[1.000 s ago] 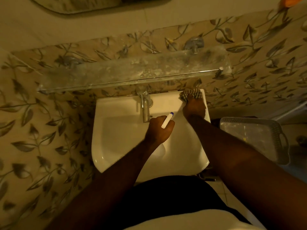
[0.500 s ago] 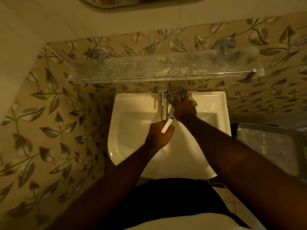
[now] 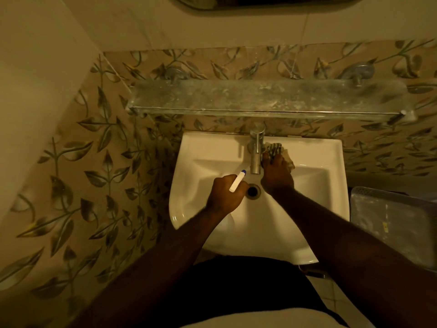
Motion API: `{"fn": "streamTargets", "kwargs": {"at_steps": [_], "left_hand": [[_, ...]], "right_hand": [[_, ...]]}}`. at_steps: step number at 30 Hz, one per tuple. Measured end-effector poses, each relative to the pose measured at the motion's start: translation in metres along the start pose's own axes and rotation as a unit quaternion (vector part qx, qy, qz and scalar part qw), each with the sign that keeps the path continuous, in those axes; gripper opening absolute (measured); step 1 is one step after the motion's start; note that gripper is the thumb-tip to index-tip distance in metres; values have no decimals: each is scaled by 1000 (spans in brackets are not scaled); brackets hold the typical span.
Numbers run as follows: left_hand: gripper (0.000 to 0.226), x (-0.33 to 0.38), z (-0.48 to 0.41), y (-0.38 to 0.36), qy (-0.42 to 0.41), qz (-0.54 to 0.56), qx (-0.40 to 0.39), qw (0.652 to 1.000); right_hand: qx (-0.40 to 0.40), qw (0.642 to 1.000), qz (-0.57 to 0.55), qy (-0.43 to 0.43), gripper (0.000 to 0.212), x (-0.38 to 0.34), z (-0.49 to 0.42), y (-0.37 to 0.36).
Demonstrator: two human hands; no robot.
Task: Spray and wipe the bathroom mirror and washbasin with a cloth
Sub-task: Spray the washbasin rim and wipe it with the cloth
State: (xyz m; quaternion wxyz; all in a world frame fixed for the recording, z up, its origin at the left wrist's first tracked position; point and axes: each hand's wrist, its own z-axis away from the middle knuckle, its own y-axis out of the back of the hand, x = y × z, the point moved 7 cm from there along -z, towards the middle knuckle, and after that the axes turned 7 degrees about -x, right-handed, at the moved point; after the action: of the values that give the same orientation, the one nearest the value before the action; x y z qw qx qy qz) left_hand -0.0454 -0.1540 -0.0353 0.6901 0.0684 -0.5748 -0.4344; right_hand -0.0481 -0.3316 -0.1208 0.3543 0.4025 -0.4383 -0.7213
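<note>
A white washbasin (image 3: 208,152) hangs on the wall below me, with a chrome tap (image 3: 256,147) at its back rim and a drain (image 3: 253,191) in the bowl. My right hand (image 3: 276,175) presses a striped cloth (image 3: 275,149) onto the basin's back rim, right beside the tap. Over the bowl, just left of the drain, my left hand (image 3: 224,197) grips a white spray bottle (image 3: 237,181) with a blue tip; most of the bottle is hidden under the hand. The mirror's lower edge (image 3: 260,2) shows at the top.
A dusty glass shelf (image 3: 267,98) juts out from the leaf-patterned tiles above the basin. A grey plastic basket (image 3: 390,223) stands on the right, close to the basin's side. A plain wall closes in on the left.
My right hand slid the cloth leftward along the back rim, from the right corner to beside the tap. The left hand kept the bottle over the bowl. The view shifted left.
</note>
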Motion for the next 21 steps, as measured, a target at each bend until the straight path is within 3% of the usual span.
{"fn": "streamTargets", "kwargs": {"at_steps": [5,8,11,13,15,19,21], "left_hand": [[29,1,0,9,-14,-11,-2,1000],[29,-5,-1,13,-17,-5,-1,1000],[25,-13,-2,23,-9,3,13,1000],[25,-20,-3,33,-2,6,31,1000],[26,-25,-6,44,9,1,47,999],[27,-30,-14,68,3,-17,72,997],[27,-32,-16,80,9,-9,80,997]], "right_hand": [[-30,988,-140,-60,72,-10,15,-36],[6,978,-207,-36,44,-33,14,-53],[41,960,-273,-38,53,-63,3,-54],[71,941,-322,-78,39,-80,-1,-44],[68,942,-308,-116,33,-98,-6,-30],[-22,977,-184,-101,60,-113,-39,-22],[-43,984,-152,-86,62,-117,-52,-14]]}}
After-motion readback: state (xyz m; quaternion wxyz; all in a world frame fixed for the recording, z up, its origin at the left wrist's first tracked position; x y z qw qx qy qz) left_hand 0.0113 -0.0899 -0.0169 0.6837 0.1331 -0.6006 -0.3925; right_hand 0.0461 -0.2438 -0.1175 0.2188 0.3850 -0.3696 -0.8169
